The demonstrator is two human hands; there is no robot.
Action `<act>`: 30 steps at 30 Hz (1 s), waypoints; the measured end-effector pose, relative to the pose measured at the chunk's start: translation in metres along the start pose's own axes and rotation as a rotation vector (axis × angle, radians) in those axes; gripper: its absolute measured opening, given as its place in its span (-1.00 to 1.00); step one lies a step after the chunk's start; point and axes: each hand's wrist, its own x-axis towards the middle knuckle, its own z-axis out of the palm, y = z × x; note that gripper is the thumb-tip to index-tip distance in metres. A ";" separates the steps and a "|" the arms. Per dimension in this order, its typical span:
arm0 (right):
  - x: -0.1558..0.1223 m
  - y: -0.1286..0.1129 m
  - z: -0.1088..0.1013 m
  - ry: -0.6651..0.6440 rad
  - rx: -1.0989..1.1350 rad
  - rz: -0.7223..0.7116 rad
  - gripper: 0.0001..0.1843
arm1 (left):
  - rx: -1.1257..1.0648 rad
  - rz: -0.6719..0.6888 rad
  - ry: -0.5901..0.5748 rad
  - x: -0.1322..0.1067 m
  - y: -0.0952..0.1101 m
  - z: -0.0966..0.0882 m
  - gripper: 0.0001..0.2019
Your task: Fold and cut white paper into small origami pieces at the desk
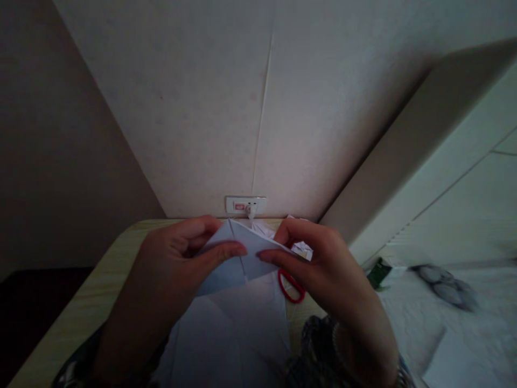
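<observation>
Between my two hands is a folded sheet of white paper [232,269], held up above the table with its peak pointing away from me and a crease down its middle. My left hand [181,253] pinches the left side, thumb on the near face and fingers behind. On the right side, my right hand [311,250] grips the edge the same way, its thumb close to the crease. Beneath lies another white sheet [238,334] on the table. Red-handled scissors [291,286] lie just below my right hand, their blades hidden.
Folded white paper pieces [302,249] lie at the back of the wooden table [109,280]. A wall socket [245,205] with a plug stands just behind. To the right are a white cabinet [436,161], a green and white box [382,272] and a blurred grey item [444,285] on a pale surface.
</observation>
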 end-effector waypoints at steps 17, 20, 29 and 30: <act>-0.001 0.000 0.002 0.002 0.018 -0.043 -0.70 | 0.035 0.028 -0.018 -0.001 0.000 -0.001 -0.95; -0.002 0.001 0.002 -0.026 0.037 -0.067 -0.75 | 0.021 0.065 0.010 -0.001 -0.001 -0.001 -0.94; -0.002 -0.004 0.003 -0.005 0.197 -0.117 -0.87 | 0.294 0.240 -0.129 0.005 -0.001 -0.010 -0.88; -0.002 -0.004 0.003 0.003 0.204 -0.114 -0.85 | 0.316 0.258 -0.126 0.005 -0.001 -0.010 -0.87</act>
